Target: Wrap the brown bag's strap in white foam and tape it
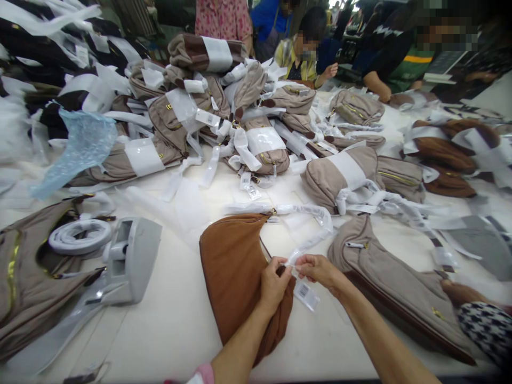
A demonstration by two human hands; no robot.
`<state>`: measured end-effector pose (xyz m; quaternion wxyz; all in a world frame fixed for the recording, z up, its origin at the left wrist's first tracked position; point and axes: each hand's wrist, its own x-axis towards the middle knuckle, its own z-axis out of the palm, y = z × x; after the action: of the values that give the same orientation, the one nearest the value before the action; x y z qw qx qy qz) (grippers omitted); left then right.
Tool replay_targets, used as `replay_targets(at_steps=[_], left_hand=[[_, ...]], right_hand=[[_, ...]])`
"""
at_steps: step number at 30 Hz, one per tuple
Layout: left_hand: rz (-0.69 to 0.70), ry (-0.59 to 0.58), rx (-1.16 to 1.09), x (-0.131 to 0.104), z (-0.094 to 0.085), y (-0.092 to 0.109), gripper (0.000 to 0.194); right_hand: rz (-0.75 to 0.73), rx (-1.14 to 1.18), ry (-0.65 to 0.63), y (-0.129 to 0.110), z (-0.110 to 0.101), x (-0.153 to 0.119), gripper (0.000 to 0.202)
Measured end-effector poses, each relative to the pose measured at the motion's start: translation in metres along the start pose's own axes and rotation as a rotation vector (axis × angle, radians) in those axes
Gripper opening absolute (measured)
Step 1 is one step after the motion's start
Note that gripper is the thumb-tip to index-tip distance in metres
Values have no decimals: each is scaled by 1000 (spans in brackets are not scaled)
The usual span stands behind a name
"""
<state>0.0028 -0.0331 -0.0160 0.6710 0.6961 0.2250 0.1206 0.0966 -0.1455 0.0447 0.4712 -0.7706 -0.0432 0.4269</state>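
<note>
A brown handbag (236,266) lies on the white table right in front of me. Its strap (320,216) is wound in white wrapping and loops from the far corner round to the near one. At that near end, my left hand (275,285) pinches the wrapped strap between thumb and fingertips, the forearm lying across the bag. Close beside it, my right hand (317,269) has its fingers pressed together on a bit of the white wrapping. A barcode tag (306,295) in a clear sleeve hangs just below my fingers. The fingertips partly cover the strap's end.
A grey tape dispenser (138,261) stands at left beside a taupe bag (28,266). Another taupe bag (392,293) lies at right, a co-worker's hand (464,293) on it. Piled taupe bags (216,101) and blue bubble wrap (82,141) fill the back; several people work beyond.
</note>
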Motion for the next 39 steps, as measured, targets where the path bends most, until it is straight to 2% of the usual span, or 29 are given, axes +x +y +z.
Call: replay_targets(at_steps=[5,9,14,19,24,27,29,34,36,39], left_hand=[[-96,-102,-242,9,-7,-2,22],[-183,-182,-431,12,-13,-2,34],[-296,-208,-607,9,-18,2,44],[-406,-235,-736,12,-25,4,48],[-466,-279,-802,16,-35,2,50],[-448,-265,-794,15,-38,1,49],[-404,-228,-770,13,-36,0,48],[-251,-105,-632,5,-21,8,42],[-200,-59,-565,-2,-12,13,35],[-54,-6,-230,-19,3,20,21]], right_hand=[[-84,71,-22,2,0,-2,28],[-92,76,24,8,7,2,26],[-83,61,106,13,16,12,27],[-131,8,146,10,12,16,28],[-196,67,-42,0,23,16,32],[-218,97,-79,-3,30,18,33],[-218,95,-25,0,32,19,33],[-180,86,343,17,35,5,32],[-154,122,432,22,42,-4,39],[-130,241,470,24,55,-12,47]])
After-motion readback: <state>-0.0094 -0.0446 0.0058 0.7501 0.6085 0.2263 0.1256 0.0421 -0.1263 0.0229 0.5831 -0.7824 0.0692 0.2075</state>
